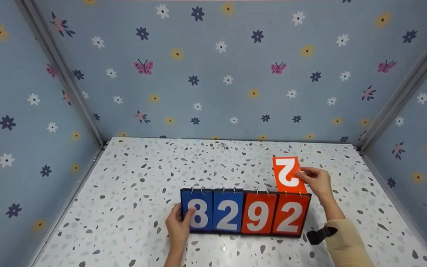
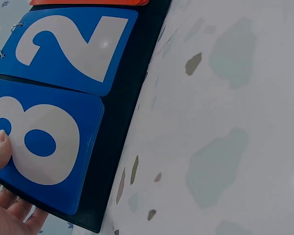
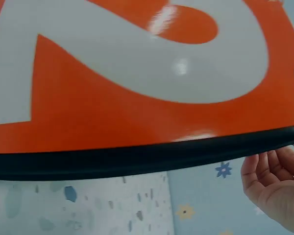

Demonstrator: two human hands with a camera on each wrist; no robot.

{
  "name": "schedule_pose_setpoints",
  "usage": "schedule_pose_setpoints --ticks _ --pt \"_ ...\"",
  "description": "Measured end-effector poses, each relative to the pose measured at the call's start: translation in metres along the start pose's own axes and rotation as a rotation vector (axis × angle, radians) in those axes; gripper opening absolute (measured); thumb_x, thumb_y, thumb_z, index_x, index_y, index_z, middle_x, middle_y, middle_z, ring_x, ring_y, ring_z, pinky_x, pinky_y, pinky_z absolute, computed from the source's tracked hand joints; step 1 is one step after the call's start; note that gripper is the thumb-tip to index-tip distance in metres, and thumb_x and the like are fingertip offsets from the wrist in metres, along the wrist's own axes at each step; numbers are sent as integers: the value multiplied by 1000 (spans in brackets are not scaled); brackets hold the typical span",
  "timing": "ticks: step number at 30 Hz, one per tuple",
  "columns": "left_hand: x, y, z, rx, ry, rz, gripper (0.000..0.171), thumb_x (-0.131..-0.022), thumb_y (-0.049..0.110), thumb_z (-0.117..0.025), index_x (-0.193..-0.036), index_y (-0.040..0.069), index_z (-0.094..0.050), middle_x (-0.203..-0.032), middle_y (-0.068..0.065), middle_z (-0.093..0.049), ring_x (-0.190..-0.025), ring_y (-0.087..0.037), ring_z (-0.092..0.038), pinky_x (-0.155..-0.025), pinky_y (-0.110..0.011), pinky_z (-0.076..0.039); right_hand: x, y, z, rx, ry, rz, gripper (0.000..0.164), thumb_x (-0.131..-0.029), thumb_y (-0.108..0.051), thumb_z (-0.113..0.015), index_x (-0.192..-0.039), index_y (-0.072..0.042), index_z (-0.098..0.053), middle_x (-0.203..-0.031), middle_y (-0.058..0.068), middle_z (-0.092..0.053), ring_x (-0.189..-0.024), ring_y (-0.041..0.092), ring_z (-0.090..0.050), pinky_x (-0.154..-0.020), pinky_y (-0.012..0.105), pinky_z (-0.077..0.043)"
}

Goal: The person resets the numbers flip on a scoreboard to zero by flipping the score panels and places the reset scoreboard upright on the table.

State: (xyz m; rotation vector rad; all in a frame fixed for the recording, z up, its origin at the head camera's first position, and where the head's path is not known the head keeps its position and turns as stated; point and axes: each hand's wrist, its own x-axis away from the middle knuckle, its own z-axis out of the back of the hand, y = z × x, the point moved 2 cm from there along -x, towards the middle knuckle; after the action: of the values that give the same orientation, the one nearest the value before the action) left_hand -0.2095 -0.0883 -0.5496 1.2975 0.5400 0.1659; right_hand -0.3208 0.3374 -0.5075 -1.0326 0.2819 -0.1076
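A flip scoreboard [image 1: 242,233] stands on the table, showing blue cards 8 and 2, then red cards 9 and 2. My left hand [image 1: 179,223] grips its left end, thumb on the front of the blue 8 card [image 2: 41,142] and fingers behind the black backing [image 2: 118,117]. Above the right end, an orange-red card [image 1: 281,174] is flipped up on its rings, its 2 upside down. My right hand [image 1: 318,181] pinches this card's right edge between thumb and fingers. In the right wrist view, the board's front red 2 card [image 3: 137,117] partly hides the right hand's fingertips.
The speckled white table [image 1: 143,167] extends around the scoreboard. Flower-patterned blue panels [image 1: 213,74] enclose it at the back and both sides, with metal posts [image 1: 61,70] at the corners. A black strap device [image 1: 319,235] sits by the right sleeve.
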Motion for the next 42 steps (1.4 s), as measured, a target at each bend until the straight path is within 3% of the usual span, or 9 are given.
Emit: schedule_pose_setpoints --ticks 5,10,12,14,19,22,25,30,42 --pt "0 0 0 -8 -1 10 28 -77 20 -72 -97 3 -62 -87 -7 -65 -78 -16 -62 -71 -29 -50 27 -39 5 19 -81 -86 48 -85 -30 -63 -114 7 -57 -103 21 -61 -81 15 -61 -69 22 -49" --pt "0 0 0 -22 -2 13 26 -77 20 -71 -95 3 -62 -85 -6 -66 -77 -16 -62 -70 -28 -49 37 -33 6 -27 -105 -98 47 -88 -30 -59 -115 8 -56 -99 18 -63 -77 10 -61 -67 21 -50" --pt "0 0 0 -17 -2 16 26 -77 19 -72 -95 3 -62 -85 -7 -66 -77 -16 -62 -70 -29 -49 38 -17 5 -91 -80 -49 43 -88 -27 -60 -112 8 -57 -94 18 -64 -75 14 -63 -67 23 -50" --pt "0 -1 0 -14 -2 21 26 -77 19 -72 -95 3 -62 -85 -7 -66 -77 -16 -62 -70 -29 -50 34 13 2 -144 -24 -5 37 -86 -26 -62 -108 4 -61 -89 15 -66 -74 15 -63 -65 22 -50" --pt "0 -2 0 -1 0 27 27 -77 19 -72 -95 3 -62 -86 -8 -65 -78 -18 -63 -71 -30 -50 24 98 -4 -124 167 65 28 -83 -34 -65 -100 -12 -67 -86 4 -66 -75 9 -62 -60 17 -49" --pt "0 -2 0 10 5 13 26 -77 18 -72 -94 2 -62 -85 -9 -65 -78 -20 -63 -70 -30 -50 30 116 -4 -143 254 92 26 -82 -34 -66 -98 -14 -67 -87 5 -65 -75 14 -62 -59 20 -50" --pt "1 -2 0 14 6 8 26 -77 18 -72 -94 1 -62 -85 -9 -65 -77 -20 -63 -70 -30 -50 44 116 -2 -212 290 111 22 -81 -30 -67 -98 -15 -67 -88 6 -64 -75 18 -62 -60 22 -51" --pt "1 -2 0 30 2 22 27 -76 18 -72 -95 2 -62 -85 -9 -65 -77 -19 -62 -69 -28 -50 71 106 -3 -228 348 135 20 -81 -29 -67 -98 -18 -66 -89 2 -64 -74 18 -61 -61 23 -51" --pt "2 -1 0 45 7 -60 26 -77 15 -71 -96 -1 -61 -85 -9 -65 -76 -19 -62 -67 -25 -49 118 85 -25 -171 395 -20 23 -80 -27 -68 -99 -15 -65 -92 1 -63 -79 13 -60 -64 18 -49"
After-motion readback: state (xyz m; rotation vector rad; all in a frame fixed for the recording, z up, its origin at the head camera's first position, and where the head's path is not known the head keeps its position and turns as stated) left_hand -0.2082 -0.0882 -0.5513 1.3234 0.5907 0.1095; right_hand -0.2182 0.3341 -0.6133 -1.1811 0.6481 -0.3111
